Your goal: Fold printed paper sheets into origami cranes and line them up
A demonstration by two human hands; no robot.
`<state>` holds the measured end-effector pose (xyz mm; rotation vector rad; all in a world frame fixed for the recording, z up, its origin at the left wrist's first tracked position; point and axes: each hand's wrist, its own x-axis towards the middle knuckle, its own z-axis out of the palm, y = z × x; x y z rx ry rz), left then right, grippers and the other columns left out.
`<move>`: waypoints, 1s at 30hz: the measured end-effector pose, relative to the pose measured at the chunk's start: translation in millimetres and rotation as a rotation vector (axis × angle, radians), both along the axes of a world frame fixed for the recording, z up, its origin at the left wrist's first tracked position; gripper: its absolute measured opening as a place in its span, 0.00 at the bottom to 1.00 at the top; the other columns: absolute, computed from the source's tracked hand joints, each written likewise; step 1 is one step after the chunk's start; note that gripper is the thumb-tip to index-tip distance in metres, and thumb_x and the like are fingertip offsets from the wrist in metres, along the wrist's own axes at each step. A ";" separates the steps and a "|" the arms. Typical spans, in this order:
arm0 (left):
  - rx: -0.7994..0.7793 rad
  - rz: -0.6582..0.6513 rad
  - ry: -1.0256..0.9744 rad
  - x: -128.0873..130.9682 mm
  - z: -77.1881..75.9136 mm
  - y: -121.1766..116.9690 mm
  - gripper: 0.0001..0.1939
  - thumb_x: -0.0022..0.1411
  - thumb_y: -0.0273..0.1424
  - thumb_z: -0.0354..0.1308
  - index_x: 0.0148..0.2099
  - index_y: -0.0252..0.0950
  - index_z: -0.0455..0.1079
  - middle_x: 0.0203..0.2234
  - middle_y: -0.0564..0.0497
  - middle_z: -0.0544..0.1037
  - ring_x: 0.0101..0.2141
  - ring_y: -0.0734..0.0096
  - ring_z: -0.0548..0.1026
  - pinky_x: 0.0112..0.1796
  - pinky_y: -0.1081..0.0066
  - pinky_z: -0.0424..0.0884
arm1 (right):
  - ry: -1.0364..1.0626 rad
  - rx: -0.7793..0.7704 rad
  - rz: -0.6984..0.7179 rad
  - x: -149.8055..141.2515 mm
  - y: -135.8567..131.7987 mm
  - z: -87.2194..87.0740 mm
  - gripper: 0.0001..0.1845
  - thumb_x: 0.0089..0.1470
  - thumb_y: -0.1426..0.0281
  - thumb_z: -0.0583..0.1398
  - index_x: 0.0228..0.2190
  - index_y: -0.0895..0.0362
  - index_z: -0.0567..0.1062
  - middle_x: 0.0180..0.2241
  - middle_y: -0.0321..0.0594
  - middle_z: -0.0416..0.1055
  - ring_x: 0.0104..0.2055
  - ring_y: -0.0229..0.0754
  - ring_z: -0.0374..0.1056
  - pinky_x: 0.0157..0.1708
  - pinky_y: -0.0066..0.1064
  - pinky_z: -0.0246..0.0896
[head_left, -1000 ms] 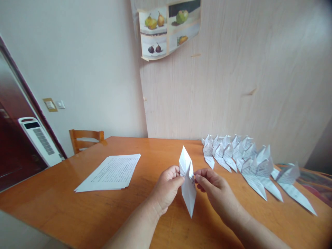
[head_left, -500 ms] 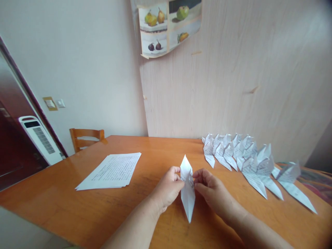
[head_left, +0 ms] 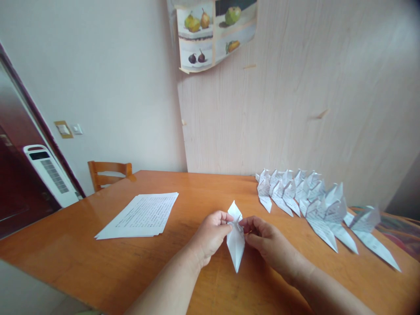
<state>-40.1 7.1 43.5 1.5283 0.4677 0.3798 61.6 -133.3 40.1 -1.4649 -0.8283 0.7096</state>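
Observation:
A folded paper piece (head_left: pixel 236 249), long and pointed at both ends, is held above the front middle of the wooden table (head_left: pixel 147 271). My left hand (head_left: pixel 211 234) pinches its left edge near the middle with thumb and fingers. On the opposite edge, my right hand (head_left: pixel 265 238) grips the paper between thumb and fingertips. Dark print shows on the paper between the fingers. Parts of its middle are hidden behind my fingertips.
Several folded paper pieces (head_left: pixel 334 208) with printed text stand in rows at the right. A stack of printed sheets (head_left: pixel 144 216) lies at the left. Behind the table's far left corner is a wooden chair (head_left: pixel 110 170). Fruit pictures (head_left: pixel 197 26) hang on the wall.
The folded paper's lower tip has risen and shifted slightly left, and its upper tip sits a little lower. My left fingers have moved inward over the paper's middle.

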 end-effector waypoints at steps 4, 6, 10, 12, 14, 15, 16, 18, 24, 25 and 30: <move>-0.052 0.037 0.007 -0.5 3.6 0.9 0.13 0.55 0.31 0.58 0.43 0.32 0.73 0.31 0.48 0.77 0.32 0.68 0.72 0.36 0.69 0.64 | 0.023 -0.038 0.003 -1.8 -2.7 5.4 0.11 0.47 0.71 0.59 0.36 0.55 0.74 0.32 0.36 0.72 0.36 0.42 0.64 0.38 0.33 0.56; -0.110 0.032 -0.018 -0.9 4.0 1.5 0.13 0.55 0.30 0.58 0.43 0.32 0.74 0.30 0.48 0.77 0.32 0.68 0.71 0.36 0.69 0.64 | 0.053 -0.034 0.007 -1.8 -3.2 6.1 0.11 0.48 0.72 0.59 0.36 0.55 0.75 0.32 0.36 0.72 0.34 0.41 0.64 0.37 0.32 0.55; -0.242 -0.024 -0.083 -1.4 5.3 2.7 0.17 0.50 0.27 0.57 0.42 0.30 0.77 0.29 0.46 0.77 0.33 0.66 0.72 0.36 0.68 0.65 | 0.106 -0.005 0.016 -0.5 -2.9 5.9 0.11 0.49 0.71 0.59 0.37 0.56 0.76 0.29 0.34 0.71 0.31 0.39 0.61 0.34 0.32 0.53; -0.295 -0.048 -0.116 -1.4 6.6 3.4 0.18 0.47 0.26 0.57 0.42 0.28 0.77 0.31 0.44 0.78 0.34 0.64 0.73 0.38 0.67 0.66 | 0.118 0.018 0.020 0.1 -2.6 6.5 0.09 0.50 0.70 0.60 0.36 0.56 0.76 0.29 0.33 0.71 0.31 0.38 0.61 0.33 0.31 0.52; -0.328 -0.069 -0.135 -1.4 7.8 4.2 0.19 0.47 0.25 0.58 0.43 0.27 0.78 0.32 0.42 0.79 0.35 0.63 0.73 0.39 0.66 0.66 | 0.126 0.038 0.019 0.4 -2.7 7.6 0.09 0.50 0.69 0.61 0.35 0.56 0.77 0.29 0.33 0.71 0.31 0.38 0.61 0.33 0.31 0.53; -0.340 -0.078 -0.140 -1.3 8.2 4.6 0.20 0.47 0.25 0.58 0.44 0.27 0.78 0.33 0.42 0.79 0.35 0.63 0.73 0.39 0.66 0.66 | 0.129 0.044 0.016 0.6 -3.0 8.1 0.09 0.51 0.68 0.61 0.35 0.56 0.77 0.28 0.33 0.71 0.31 0.38 0.61 0.33 0.31 0.53; -0.350 -0.085 -0.145 -1.3 8.4 5.0 0.20 0.47 0.25 0.57 0.44 0.27 0.78 0.33 0.41 0.79 0.35 0.63 0.73 0.39 0.66 0.66 | 0.132 0.048 0.012 0.8 -3.3 8.4 0.09 0.51 0.68 0.62 0.35 0.56 0.77 0.28 0.33 0.71 0.31 0.38 0.62 0.34 0.31 0.53; -0.360 -0.107 -0.153 -1.5 8.5 5.6 0.21 0.47 0.24 0.57 0.45 0.27 0.79 0.35 0.41 0.80 0.37 0.62 0.73 0.40 0.66 0.66 | 0.138 0.050 -0.003 1.6 -4.0 8.4 0.09 0.51 0.67 0.62 0.36 0.56 0.78 0.28 0.34 0.72 0.31 0.39 0.63 0.34 0.31 0.54; -0.361 -0.199 -0.161 -3.2 8.7 7.7 0.22 0.50 0.25 0.56 0.48 0.30 0.79 0.39 0.41 0.80 0.39 0.62 0.73 0.39 0.67 0.65 | 0.156 0.053 -0.029 5.4 -4.7 5.6 0.12 0.51 0.65 0.62 0.37 0.56 0.80 0.31 0.36 0.74 0.33 0.41 0.65 0.36 0.32 0.57; -0.363 -0.210 -0.160 -3.4 8.6 8.3 0.22 0.50 0.25 0.56 0.48 0.30 0.79 0.39 0.41 0.80 0.39 0.62 0.73 0.39 0.67 0.65 | 0.163 0.055 -0.029 5.9 -4.7 5.3 0.12 0.51 0.65 0.62 0.37 0.56 0.80 0.31 0.37 0.74 0.34 0.41 0.66 0.37 0.32 0.57; -0.351 -0.232 -0.147 -3.4 6.7 11.5 0.23 0.51 0.26 0.56 0.49 0.31 0.78 0.38 0.42 0.79 0.37 0.64 0.72 0.38 0.67 0.64 | 0.192 0.067 -0.020 7.3 -4.8 4.7 0.11 0.52 0.65 0.62 0.35 0.57 0.79 0.32 0.38 0.74 0.36 0.42 0.66 0.38 0.33 0.57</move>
